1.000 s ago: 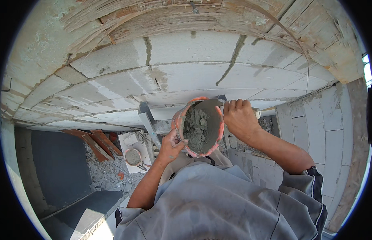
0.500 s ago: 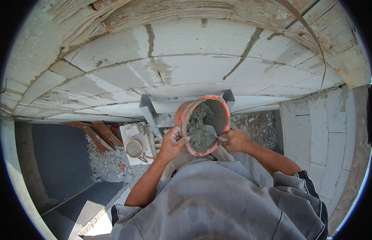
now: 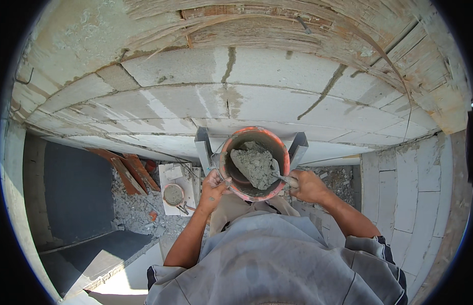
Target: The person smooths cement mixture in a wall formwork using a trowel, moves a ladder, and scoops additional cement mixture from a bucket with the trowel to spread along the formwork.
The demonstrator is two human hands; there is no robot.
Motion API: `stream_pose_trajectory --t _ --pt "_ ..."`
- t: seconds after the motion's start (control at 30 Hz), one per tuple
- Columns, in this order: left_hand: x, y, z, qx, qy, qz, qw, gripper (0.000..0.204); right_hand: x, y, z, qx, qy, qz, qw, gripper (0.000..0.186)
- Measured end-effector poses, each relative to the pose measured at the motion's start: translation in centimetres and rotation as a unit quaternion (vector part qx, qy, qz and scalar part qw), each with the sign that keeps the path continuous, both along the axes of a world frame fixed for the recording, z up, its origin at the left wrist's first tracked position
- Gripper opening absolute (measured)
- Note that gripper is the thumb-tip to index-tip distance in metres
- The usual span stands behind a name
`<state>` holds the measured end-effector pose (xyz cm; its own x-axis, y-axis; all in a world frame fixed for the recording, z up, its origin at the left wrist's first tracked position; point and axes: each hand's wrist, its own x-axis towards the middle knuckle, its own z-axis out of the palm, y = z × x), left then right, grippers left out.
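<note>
My left hand grips the rim and wire handle of an orange bucket held in front of my body. Inside, grey mortar is piled in a wet, lumpy heap. My right hand is closed around the handle of a trowel, whose blade sits in the bucket under the mortar, mostly covered. Upright metal channels stand on either side of the bucket, against the white block wall.
To the lower left a white board holds a small mortar container. Orange-brown planks lie on rubble beside a dark grey surface. More block walling is at right, with weathered wood at top.
My right hand has come down from the bucket's upper right to its lower right with the trowel. The mortar now forms a mound over the blade, baring some of the bucket's bottom.
</note>
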<state>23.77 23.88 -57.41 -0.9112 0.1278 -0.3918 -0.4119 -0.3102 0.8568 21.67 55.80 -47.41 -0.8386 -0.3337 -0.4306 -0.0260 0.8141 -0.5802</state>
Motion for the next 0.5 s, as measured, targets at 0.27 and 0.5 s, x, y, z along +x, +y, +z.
stream_pose_trajectory --t 0.27,0.5 --pt "0.2 -3.3 -4.4 -0.034 -0.034 -0.008 0.999 0.021 -4.4 -2.1 14.6 0.132 0.033 0.178 0.975 0.033" --pt "1.0 -3.3 -3.9 -0.008 -0.021 0.019 1.000 0.025 -7.4 -11.8 34.8 0.119 0.140 0.334 0.925 0.032"
